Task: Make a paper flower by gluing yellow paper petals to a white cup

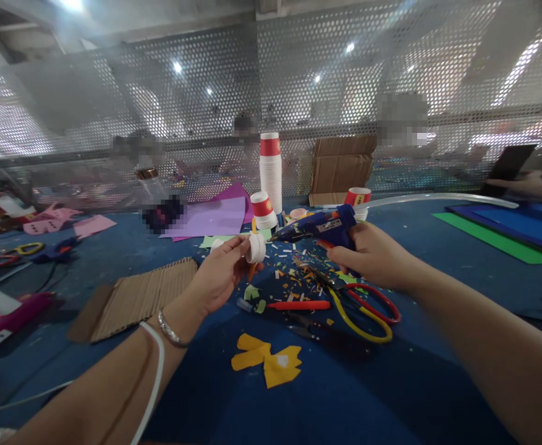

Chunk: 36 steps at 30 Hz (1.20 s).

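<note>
My left hand is closed around a small white round piece, ridged at its rim. A thin orange strip shows just below that piece; whether they are joined I cannot tell. My right hand grips a blue hot glue gun by its handle, fingers at the orange trigger. Its nozzle points left, close to the white piece; contact cannot be made out. From the gun's back a long clear glue stick curves out to the right. Below lie scissors with red and yellow handles and a red pen.
Paper scraps litter the blue table. Yellow cutouts lie in front, corrugated cardboard at left. A tall stack of paper cups stands behind, before a perforated metal screen. Coloured sheets and another person's hand are at right.
</note>
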Motion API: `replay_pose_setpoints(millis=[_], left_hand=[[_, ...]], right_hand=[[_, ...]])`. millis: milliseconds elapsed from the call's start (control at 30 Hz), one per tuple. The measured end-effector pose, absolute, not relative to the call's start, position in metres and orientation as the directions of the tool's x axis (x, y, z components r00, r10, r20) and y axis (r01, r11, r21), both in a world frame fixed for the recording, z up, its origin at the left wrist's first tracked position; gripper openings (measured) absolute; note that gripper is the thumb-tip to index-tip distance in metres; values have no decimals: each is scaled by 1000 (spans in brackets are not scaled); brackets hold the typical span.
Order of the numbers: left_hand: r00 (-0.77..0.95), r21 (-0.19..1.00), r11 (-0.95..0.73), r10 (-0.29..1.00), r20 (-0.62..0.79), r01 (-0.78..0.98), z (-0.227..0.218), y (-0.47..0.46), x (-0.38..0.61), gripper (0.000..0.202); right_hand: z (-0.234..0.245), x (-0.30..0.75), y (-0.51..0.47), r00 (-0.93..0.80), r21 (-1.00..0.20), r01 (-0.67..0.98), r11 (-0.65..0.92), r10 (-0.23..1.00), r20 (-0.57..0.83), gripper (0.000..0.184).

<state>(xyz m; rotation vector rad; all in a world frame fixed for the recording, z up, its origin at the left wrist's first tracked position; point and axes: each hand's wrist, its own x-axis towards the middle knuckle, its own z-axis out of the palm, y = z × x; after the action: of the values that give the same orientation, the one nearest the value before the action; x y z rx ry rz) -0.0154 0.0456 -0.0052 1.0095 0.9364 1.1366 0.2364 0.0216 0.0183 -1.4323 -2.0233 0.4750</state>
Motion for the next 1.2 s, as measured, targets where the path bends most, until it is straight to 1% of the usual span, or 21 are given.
replay_pose_setpoints(millis=[100, 200, 267, 400, 533, 667, 800, 933, 1067, 1200], left_hand=[[160, 954, 131, 983, -90, -269, -5, 46, -16, 11], [147, 945, 174, 980, -137, -275, -5, 45, -15, 8], [132, 931, 218, 974, -187, -294, -4, 44, -13, 8], [113, 903, 266, 964, -242, -338, -2, 42, -10, 20], [158, 883, 279, 959, -235, -377, -3, 42, -10, 24], [209, 871, 283, 954, -214, -402, -8, 44, -14, 18], [178, 877, 269, 961, -213, -399, -10, 46, -15, 16], [187, 879, 264, 961, -204, -396, -11, 46, -15, 14], [195, 874, 262, 961, -197, -410, -12, 47, -16, 11], [181, 873, 264, 962, -206, -410, -11, 46, -15, 11]], right_hand=[[19, 236, 21, -207, -614, 709, 347, 935, 289, 12], [19, 236, 20, -209, -619, 708, 340, 938, 276, 15], [19, 235, 20, -219, -600, 720, 349, 934, 281, 18], [18, 234, 20, -223, -545, 762, 351, 931, 288, 18], [17, 233, 18, -264, -533, 752, 388, 918, 296, 19], [16, 233, 18, -289, -543, 720, 432, 898, 331, 16], [14, 233, 19, -302, -544, 720, 432, 900, 314, 19], [14, 232, 19, -293, -529, 734, 426, 901, 319, 19], [17, 231, 17, -276, -512, 764, 392, 916, 291, 24], [20, 230, 16, -308, -492, 763, 419, 905, 293, 28]])
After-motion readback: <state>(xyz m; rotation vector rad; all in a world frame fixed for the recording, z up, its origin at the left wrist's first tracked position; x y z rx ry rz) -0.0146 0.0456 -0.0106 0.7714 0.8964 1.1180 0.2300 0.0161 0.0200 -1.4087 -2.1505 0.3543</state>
